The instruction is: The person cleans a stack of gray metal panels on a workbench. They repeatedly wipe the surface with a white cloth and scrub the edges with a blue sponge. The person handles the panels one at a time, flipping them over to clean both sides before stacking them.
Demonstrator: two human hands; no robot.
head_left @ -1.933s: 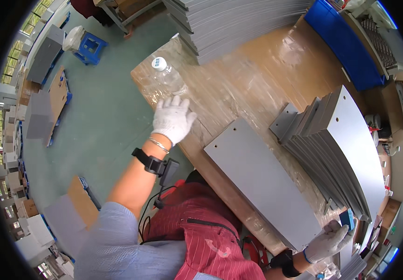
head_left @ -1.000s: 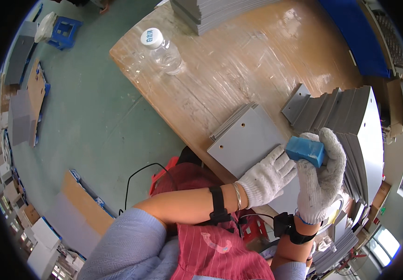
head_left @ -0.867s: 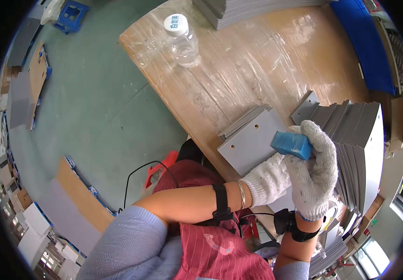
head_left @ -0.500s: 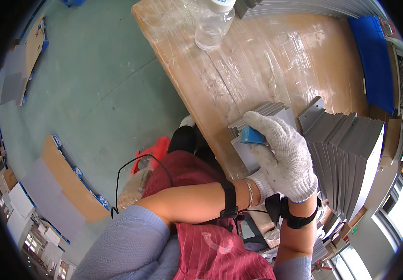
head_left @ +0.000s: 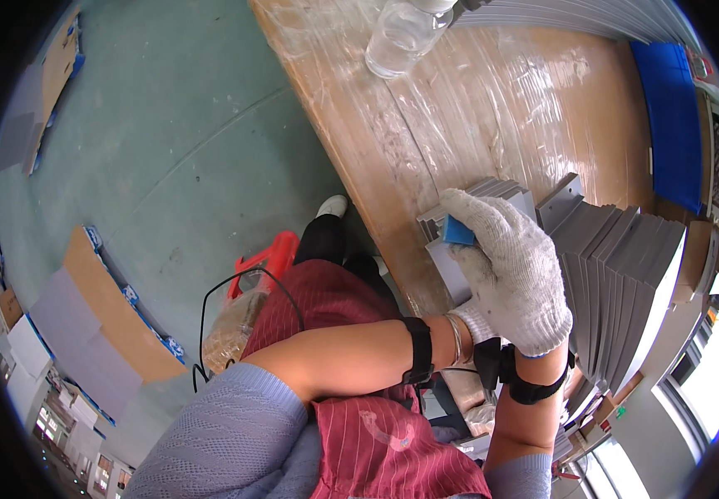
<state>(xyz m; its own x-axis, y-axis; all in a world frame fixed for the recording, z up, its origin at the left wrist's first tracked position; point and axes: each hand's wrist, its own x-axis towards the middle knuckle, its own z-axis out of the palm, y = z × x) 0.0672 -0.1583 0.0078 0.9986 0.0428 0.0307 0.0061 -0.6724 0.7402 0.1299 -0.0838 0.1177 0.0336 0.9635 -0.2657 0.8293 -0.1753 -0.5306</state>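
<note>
My right hand (head_left: 516,270), in a white knit glove, is closed around a small blue block (head_left: 458,232); its exact kind does not show. It is over a short stack of grey flat pieces (head_left: 447,268) near the table's edge. My left hand (head_left: 476,321), gloved too, reaches in beneath the right one. Only its cuff end shows, and its fingers are hidden behind the right hand. Just right of my hands stands a row of grey metal panels (head_left: 617,274), leaning upright against each other. A grey piece with a small hole (head_left: 560,200) sits at its far end.
Clear film covers the wooden table (head_left: 534,100). A clear bottle (head_left: 405,41) with liquid stands at its far side, beside more grey panels (head_left: 575,17). A blue bin (head_left: 667,125) lies to the right. Left of me is a red stool (head_left: 272,258) on the green floor.
The view has shifted slightly, so the table and bottle appear farther right. My right hand keeps hold of the blue block, which is tilted a little differently.
</note>
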